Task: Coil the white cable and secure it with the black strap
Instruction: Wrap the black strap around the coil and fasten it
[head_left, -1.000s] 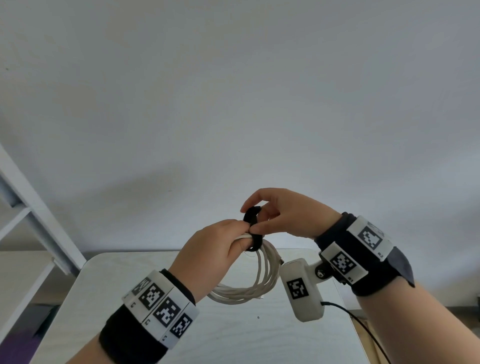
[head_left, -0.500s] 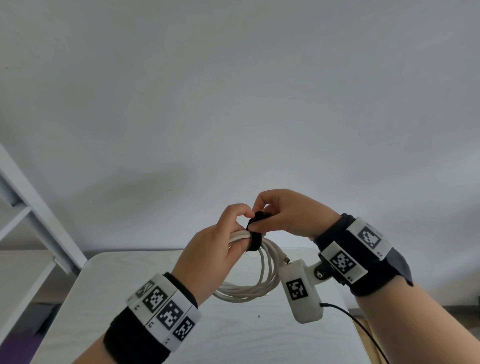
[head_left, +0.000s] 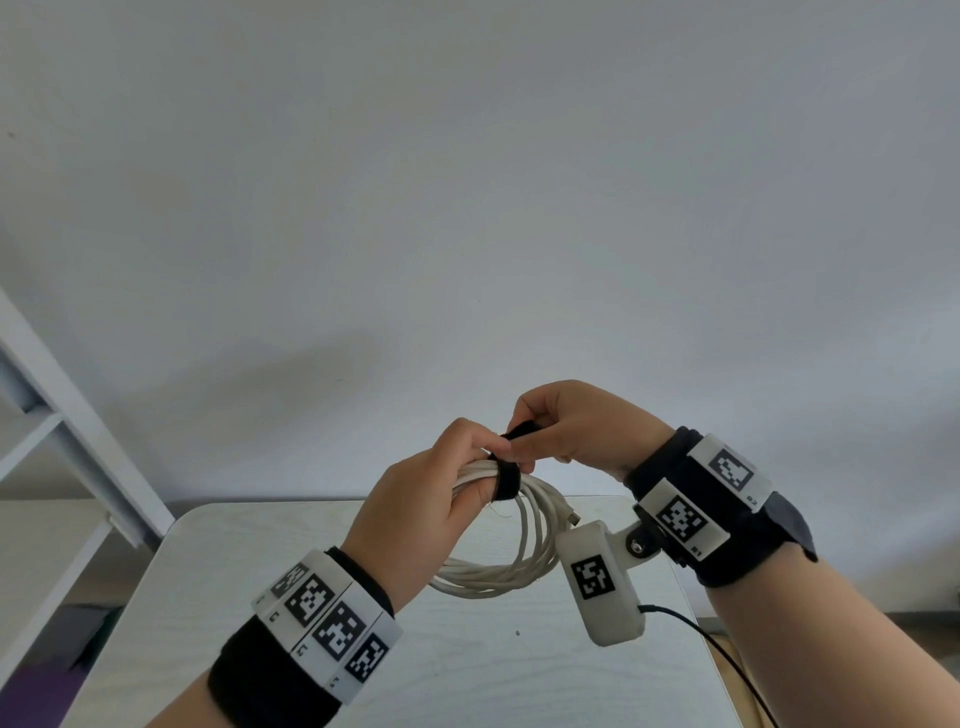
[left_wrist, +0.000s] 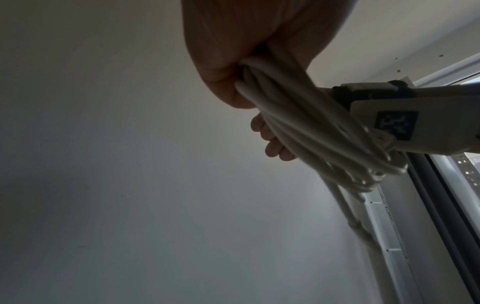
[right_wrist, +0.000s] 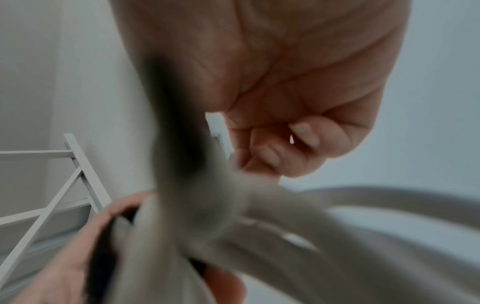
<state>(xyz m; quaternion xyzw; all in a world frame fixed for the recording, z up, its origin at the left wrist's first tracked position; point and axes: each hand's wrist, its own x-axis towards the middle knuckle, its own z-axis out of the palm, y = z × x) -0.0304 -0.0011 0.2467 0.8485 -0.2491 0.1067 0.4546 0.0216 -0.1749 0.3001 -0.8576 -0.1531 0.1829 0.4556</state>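
Observation:
The white cable (head_left: 524, 551) hangs as a coil of several loops above the table, its plug end (head_left: 574, 517) sticking out to the right. My left hand (head_left: 457, 483) grips the top of the coil (left_wrist: 298, 115). A black strap (head_left: 506, 480) is wrapped around the bundle just right of the left fingers. My right hand (head_left: 540, 436) pinches the strap's free end (head_left: 522, 430) above the bundle. In the right wrist view the strap (right_wrist: 179, 131) and cable (right_wrist: 259, 236) are close and blurred.
A pale wood-grain table (head_left: 467, 675) lies below the hands, with a plain wall behind. A white shelf frame (head_left: 67, 431) stands at the left. The wrist camera's black wire (head_left: 727, 654) trails off the table's right side.
The left index finger lifted off the strap, then came back down beside it. The right hand has pulled the strap end up and over the bundle. Both hands rose slightly.

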